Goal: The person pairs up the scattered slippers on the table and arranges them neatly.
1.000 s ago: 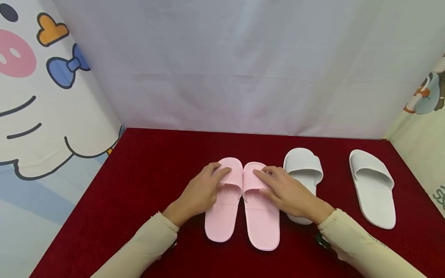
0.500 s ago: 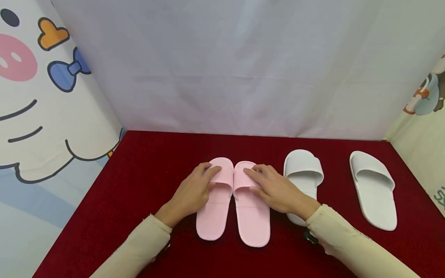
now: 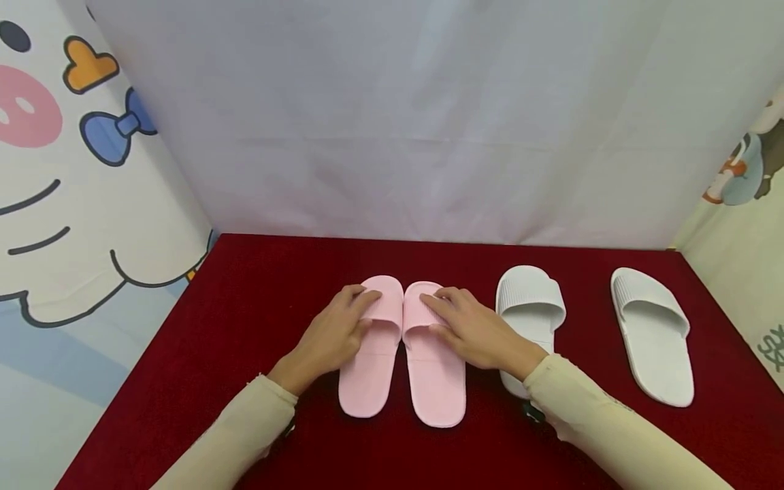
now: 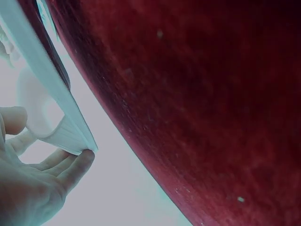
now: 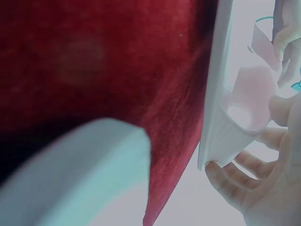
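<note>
Two pink slippers lie side by side on the red cloth, their inner edges meeting at the straps. My left hand (image 3: 333, 331) grips the left pink slipper (image 3: 367, 388) at its ribbed strap, fingers along the outer edge. On the right pink slipper (image 3: 437, 395), my right hand (image 3: 474, 333) has a matching hold, thumb by the strap opening. The left wrist view shows fingertips (image 4: 84, 157) against the slipper's toe end. Likewise, in the right wrist view, fingertips (image 5: 214, 170) press the toe end of the other.
A white slipper (image 3: 529, 313) stands right of the pink pair, partly hidden behind my right forearm. Farther right lies another white slipper (image 3: 658, 350). The red cloth (image 3: 275, 272) ends at a pale curtain (image 3: 392, 136) behind, with printed cartoon panels (image 3: 79, 204) at the sides.
Both hands have slid the pink slippers left together, widening the gap to the white slippers. The grip looks the same, and the white slippers stay put on the cloth.
</note>
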A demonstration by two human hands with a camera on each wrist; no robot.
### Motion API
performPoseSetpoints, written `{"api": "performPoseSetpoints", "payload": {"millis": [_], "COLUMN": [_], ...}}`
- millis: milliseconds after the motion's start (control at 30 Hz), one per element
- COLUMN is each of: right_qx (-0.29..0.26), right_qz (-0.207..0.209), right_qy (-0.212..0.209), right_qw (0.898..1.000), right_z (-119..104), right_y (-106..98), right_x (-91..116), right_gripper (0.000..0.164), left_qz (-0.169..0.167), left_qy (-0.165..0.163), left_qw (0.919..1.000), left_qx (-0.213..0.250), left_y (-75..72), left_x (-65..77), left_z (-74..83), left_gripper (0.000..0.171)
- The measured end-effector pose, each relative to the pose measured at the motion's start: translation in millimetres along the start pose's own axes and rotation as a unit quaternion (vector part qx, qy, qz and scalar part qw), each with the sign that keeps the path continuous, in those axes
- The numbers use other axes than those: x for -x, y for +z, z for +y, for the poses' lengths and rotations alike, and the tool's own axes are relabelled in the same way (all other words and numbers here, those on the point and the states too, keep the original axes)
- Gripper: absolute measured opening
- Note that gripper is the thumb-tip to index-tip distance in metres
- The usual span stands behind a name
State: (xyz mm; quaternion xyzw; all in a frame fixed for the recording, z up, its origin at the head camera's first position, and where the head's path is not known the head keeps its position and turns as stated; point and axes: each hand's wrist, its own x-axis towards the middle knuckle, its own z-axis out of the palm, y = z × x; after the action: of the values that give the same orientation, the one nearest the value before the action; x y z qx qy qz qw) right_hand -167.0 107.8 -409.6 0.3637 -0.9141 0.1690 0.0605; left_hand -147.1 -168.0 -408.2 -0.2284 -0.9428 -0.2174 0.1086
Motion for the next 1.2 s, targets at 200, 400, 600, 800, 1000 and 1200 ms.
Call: {"api": "performPoseSetpoints", "payload": {"millis": [200, 400, 600, 800, 1000, 1200], "right_qx": [-0.003, -0.013, -0.016, -0.009, -0.011, -0.015], "right_qz": [0.004, -0.010, -0.020, -0.021, -0.017, -0.023], "right_qy": [0.007, 0.014, 0.017, 0.012, 0.011, 0.021], "right_qw": [1.000, 1.000, 1.000, 1.000, 1.000, 0.999], "right_z": [-2, -3, 1, 3, 6, 7], "right_y": [0, -1, 0, 2, 3, 4], "right_x": [-9, -20, -30, -37, -44, -52], "right_gripper": [0.049, 0.048, 0.048, 0.047, 0.046, 0.046], "left_qz": [-0.002, -0.005, 0.002, -0.008, -0.011, -0.017], "left_qy": [-0.011, -0.019, -0.018, -0.030, -0.035, -0.041], "left_qw": [0.9998, 0.9996, 0.9997, 0.9993, 0.9990, 0.9986], "left_qx": [0.017, 0.018, 0.015, 0.019, 0.025, 0.029], "left_y": [-0.6, -2.5, -2.5, -1.4, -0.3, -0.8], "left_x": [-4.2, -9.0, -13.8, -18.9, -24.0, -31.1], "left_z": [-7.7, -13.8, -18.9, -24.3, -30.4, -35.3], "left_gripper": [0.040, 0.039, 0.039, 0.039, 0.040, 0.040]}}
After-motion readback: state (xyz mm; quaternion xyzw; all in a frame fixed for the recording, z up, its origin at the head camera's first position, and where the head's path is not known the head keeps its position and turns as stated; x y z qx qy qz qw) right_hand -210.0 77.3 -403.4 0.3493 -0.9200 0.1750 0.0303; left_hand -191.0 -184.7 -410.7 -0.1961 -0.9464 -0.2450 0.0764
